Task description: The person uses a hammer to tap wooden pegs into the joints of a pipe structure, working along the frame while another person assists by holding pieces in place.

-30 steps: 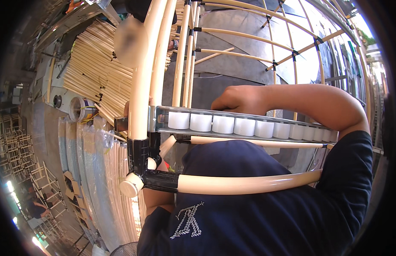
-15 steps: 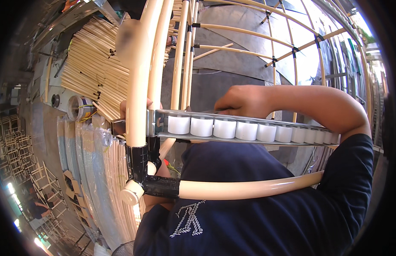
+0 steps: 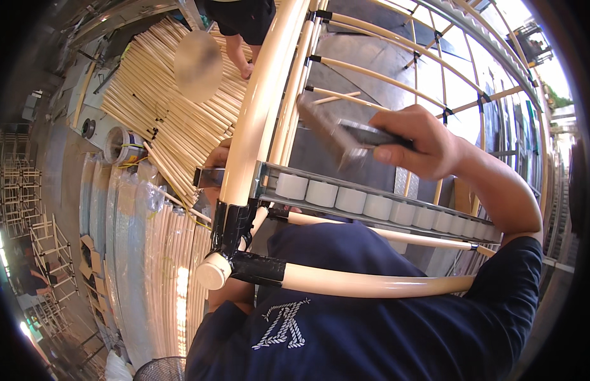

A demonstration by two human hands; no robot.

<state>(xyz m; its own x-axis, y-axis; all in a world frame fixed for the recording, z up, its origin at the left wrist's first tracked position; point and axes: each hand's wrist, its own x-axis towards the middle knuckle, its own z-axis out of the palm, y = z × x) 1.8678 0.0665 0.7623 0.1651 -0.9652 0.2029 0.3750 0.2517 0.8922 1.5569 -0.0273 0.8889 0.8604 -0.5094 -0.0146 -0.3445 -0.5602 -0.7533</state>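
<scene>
My right hand (image 3: 425, 140) grips the dark handle of a hammer (image 3: 365, 134), its blurred head raised above a metal roller track (image 3: 377, 208) with white rollers. At the track's left end stands a cream pipe (image 3: 247, 140), seated in a black corner joint (image 3: 230, 232). My left hand (image 3: 218, 157) is partly hidden behind this pipe; its fingers look closed around it, beside a small metal bracket (image 3: 210, 178). From the joint another cream pipe (image 3: 371, 286) runs right across my body.
Many cream pipes (image 3: 174, 95) lie stacked at the back left, near another person's bare leg (image 3: 236, 54). A white bucket (image 3: 122, 146) stands left of my left hand. Plastic-wrapped lengths (image 3: 126, 254) lie at the left. A pipe rack frame (image 3: 384, 41) extends back right.
My right hand has risen from behind the roller track, bringing the hammer into sight. The view has shifted, so the frame appears tilted and another person's legs show more.
</scene>
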